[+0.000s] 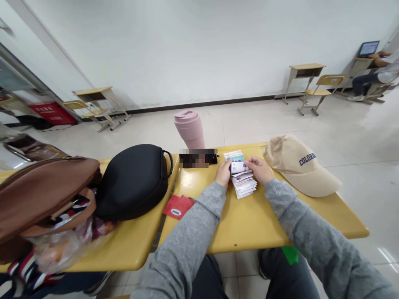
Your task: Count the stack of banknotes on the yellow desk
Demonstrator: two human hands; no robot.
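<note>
My left hand (223, 172) is closed on the left side of a small white printed card or packet (239, 167); I cannot tell which it is. At its right edge, the fingers of my right hand (261, 169) pinch together on the same piece. Just below both hands lies a fanned stack of similar white pieces (245, 186) on the yellow desk (249, 228). Behind the held piece, another pile with light blue print (234, 155) lies near the desk's far edge. A red pouch-like piece with a white oval label (178, 206) rests beside my left forearm.
A pink tumbler (190, 128) stands at the far edge behind a black phone-like object (198, 159), partly blurred. To the right lies a beige cap (299, 166). On the left are a rounded black case (134, 182) and a brown bag (46, 195). A seated person (386, 66) uses a laptop.
</note>
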